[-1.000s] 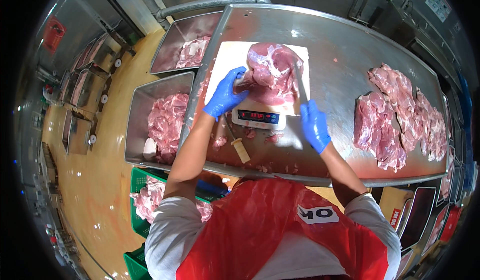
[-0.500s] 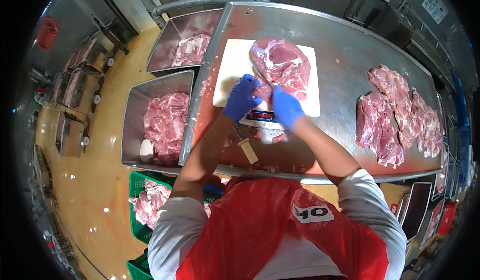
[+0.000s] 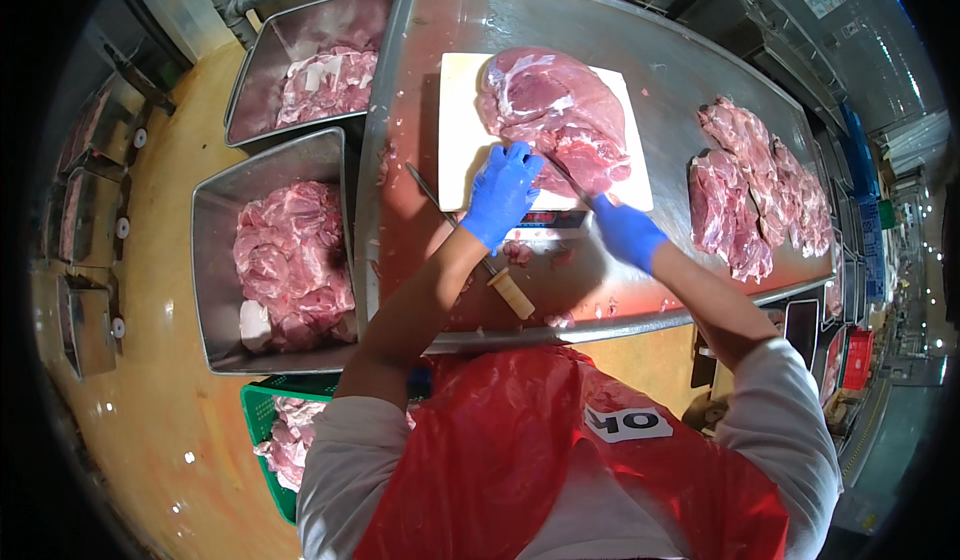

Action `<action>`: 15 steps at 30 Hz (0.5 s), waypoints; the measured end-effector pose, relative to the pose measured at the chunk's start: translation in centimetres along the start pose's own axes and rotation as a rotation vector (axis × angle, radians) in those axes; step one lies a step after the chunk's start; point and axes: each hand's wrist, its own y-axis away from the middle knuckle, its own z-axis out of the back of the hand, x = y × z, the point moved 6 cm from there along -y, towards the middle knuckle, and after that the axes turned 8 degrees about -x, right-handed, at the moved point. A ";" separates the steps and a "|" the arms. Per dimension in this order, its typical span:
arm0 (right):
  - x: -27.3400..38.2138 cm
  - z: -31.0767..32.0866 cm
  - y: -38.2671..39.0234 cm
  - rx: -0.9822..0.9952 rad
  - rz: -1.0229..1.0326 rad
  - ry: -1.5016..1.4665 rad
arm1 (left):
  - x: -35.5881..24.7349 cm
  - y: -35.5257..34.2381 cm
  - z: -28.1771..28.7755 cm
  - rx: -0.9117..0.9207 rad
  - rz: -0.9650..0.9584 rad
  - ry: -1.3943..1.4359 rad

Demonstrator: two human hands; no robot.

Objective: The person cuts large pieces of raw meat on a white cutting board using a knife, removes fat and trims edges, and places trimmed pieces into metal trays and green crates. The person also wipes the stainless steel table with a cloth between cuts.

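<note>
A large piece of raw pink meat (image 3: 555, 105) lies on a white board (image 3: 462, 110), which rests over a scale (image 3: 555, 222) with a lit display. My left hand (image 3: 503, 195), in a blue glove, has its fingers bent and pressed on the near left edge of the meat. In my blue-gloved right hand (image 3: 627, 232) is a knife (image 3: 570, 180), its thin blade pointing up-left against the meat's near side. Under my left forearm lies a sharpening steel (image 3: 514, 295) with a cream handle; part of its rod is covered by the arm.
Several trimmed meat pieces (image 3: 735, 200) lie on the right of the steel table (image 3: 660, 70). At left stand two metal bins (image 3: 215, 260) with meat in them. A green crate (image 3: 262, 410) holding meat is below them. Small scraps (image 3: 517, 253) dot the table's near part.
My right hand has drawn the knife to the right, away from my left hand, which still presses the meat's near edge. The whole view has shifted and turned a little.
</note>
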 end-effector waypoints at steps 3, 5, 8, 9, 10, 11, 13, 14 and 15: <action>-3.6 0.0 9.0 0.133 -0.087 0.197 | 1.6 0.6 2.6 -0.092 0.013 0.009; -5.9 0.7 13.6 0.126 -0.039 0.249 | 3.6 1.3 4.9 -0.312 -0.051 0.052; -6.1 0.1 17.1 -0.046 -0.033 0.058 | 6.6 3.0 8.3 -0.452 0.148 0.317; -5.8 -0.6 17.6 -0.194 -0.046 -0.061 | 7.5 3.6 9.3 -0.497 0.214 0.336; -5.1 -1.1 17.8 -0.290 -0.046 -0.153 | 8.4 4.1 10.2 -0.536 0.280 0.354; -4.3 -1.6 17.5 -0.392 -0.037 -0.252 | 10.2 4.4 10.6 -0.551 0.418 0.495; -3.9 -4.2 16.5 -0.456 -0.201 -0.449 | 13.6 4.8 10.8 -0.573 0.697 0.788; -3.0 -3.9 16.2 -0.492 -0.244 -0.560 | 12.9 2.4 13.0 -0.595 0.523 0.726; -3.4 -5.6 15.5 -0.463 -0.342 -0.787 | 12.6 -0.8 15.1 -0.611 0.349 0.667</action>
